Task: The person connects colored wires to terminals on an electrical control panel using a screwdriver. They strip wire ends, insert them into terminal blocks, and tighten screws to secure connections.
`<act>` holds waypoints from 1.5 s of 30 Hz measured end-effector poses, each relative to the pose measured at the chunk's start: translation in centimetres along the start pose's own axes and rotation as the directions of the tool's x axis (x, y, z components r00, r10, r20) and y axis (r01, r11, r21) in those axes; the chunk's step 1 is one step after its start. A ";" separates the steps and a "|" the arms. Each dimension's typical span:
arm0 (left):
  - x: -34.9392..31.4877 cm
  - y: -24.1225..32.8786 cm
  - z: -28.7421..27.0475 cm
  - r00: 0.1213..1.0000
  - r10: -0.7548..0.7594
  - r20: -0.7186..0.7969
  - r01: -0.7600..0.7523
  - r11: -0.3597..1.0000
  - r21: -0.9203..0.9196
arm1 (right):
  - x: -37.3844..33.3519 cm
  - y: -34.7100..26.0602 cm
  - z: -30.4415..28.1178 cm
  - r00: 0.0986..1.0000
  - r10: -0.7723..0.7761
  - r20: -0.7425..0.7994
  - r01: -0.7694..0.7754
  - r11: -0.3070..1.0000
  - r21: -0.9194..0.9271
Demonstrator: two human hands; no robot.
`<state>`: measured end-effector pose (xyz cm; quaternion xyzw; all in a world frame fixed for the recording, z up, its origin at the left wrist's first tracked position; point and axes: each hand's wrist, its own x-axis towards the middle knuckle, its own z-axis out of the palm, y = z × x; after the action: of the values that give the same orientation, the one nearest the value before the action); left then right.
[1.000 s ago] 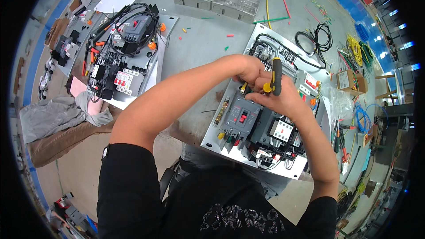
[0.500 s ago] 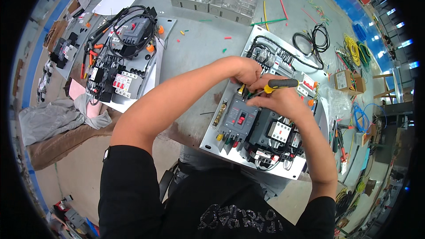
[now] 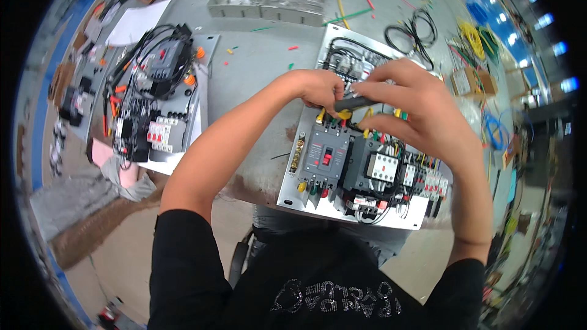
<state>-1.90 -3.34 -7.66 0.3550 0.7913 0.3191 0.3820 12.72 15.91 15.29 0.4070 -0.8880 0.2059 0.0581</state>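
Note:
The screwdriver (image 3: 356,104), with a dark grey and yellow handle, leans low over the top terminals of a grey moulded-case circuit breaker (image 3: 327,154). My left hand (image 3: 322,90) is closed, its fingertips against the handle; its grip is partly hidden. Above the handle's other end, my right hand (image 3: 419,101) has thumb and fingers spread apart. The screwdriver's tip is hidden. Yellow, green and red sleeved leads meet the breaker's top. Beside it on the metal mounting plate (image 3: 287,186) sits a contactor (image 3: 383,167) with white terminals.
A second wired plate with a breaker (image 3: 168,61) and black cables lies at left. Clear-lidded grey enclosures (image 3: 238,0) stand at the back. Coiled black cable (image 3: 422,30), yellow wire (image 3: 471,40) and a cardboard box (image 3: 474,82) are at right. A brass terminal bar (image 3: 298,154) borders the breaker.
My right hand has opened and lifted from its grip around the screwdriver. The handle has swung toward my left fingers. The whole view has shifted slightly.

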 end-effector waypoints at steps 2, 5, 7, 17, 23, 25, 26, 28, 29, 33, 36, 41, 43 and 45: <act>0.2 -0.1 -0.2 1.000 0.029 0.009 -0.028 0.997 -0.070 | 0.3 0.4 0.6 1.000 -0.010 0.002 0.011 0.999 -0.050; -1.1 0.8 -1.4 0.999 -0.022 -0.034 0.018 0.995 -0.100 | 0.7 0.7 0.4 1.000 0.027 0.016 -0.024 0.990 -0.140; -2.2 1.8 -2.1 0.995 -0.065 -0.081 0.057 0.994 -0.092 | 1.1 0.9 0.1 0.992 0.092 0.090 -0.090 0.996 -0.021; -1.4 3.9 -2.4 0.994 -0.067 -0.092 0.055 0.990 -0.129 | 1.8 3.1 2.0 0.995 0.033 0.092 -0.049 0.983 0.179; -1.3 4.1 -2.6 0.984 -0.079 -0.158 0.054 0.986 -0.155 | 2.1 2.6 2.5 0.979 0.161 0.123 -0.172 0.981 0.085; -1.0 4.3 -2.5 0.982 -0.084 -0.171 0.053 0.983 -0.175 | 2.0 2.8 3.6 0.969 0.210 0.131 -0.229 0.962 0.149; -1.6 4.0 -2.5 0.977 -0.096 -0.192 0.060 0.981 -0.186 | 2.4 2.6 3.9 0.968 0.219 0.127 -0.239 0.954 0.180; -1.9 4.3 -3.1 0.971 -0.102 -0.218 0.058 0.979 -0.198 | 1.8 2.7 3.6 0.987 0.146 0.064 -0.159 0.940 0.301; -2.1 4.2 -3.3 0.966 -0.112 -0.233 0.062 0.976 -0.209 | 1.7 2.9 3.4 0.994 0.110 0.029 -0.113 0.927 0.357; -2.5 4.1 -2.5 0.958 -0.132 -0.253 0.067 0.966 -0.250 | 0.8 2.8 4.3 0.983 0.185 0.019 -0.178 0.907 0.381; -1.8 4.4 -3.2 0.956 -0.119 -0.270 0.051 0.968 -0.247 | 0.6 2.8 3.0 0.972 0.222 0.075 -0.234 0.889 0.393; -2.1 5.0 -3.0 0.952 -0.135 -0.276 0.060 0.963 -0.263 | 0.4 3.3 4.8 0.986 0.164 -0.035 -0.132 0.889 0.437; -2.7 5.0 -2.9 0.947 -0.149 -0.284 0.069 0.959 -0.274 | 0.4 3.0 4.4 0.986 0.164 -0.006 -0.144 0.883 0.447; -2.9 4.9 -2.7 0.944 -0.161 -0.287 0.077 0.956 -0.282 | 0.4 3.1 4.8 0.985 0.175 0.008 -0.158 0.870 0.467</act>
<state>-1.23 -3.65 -1.41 0.1975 0.8108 0.4502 0.3176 10.43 15.43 10.04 0.3274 -0.8433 0.4240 -0.0437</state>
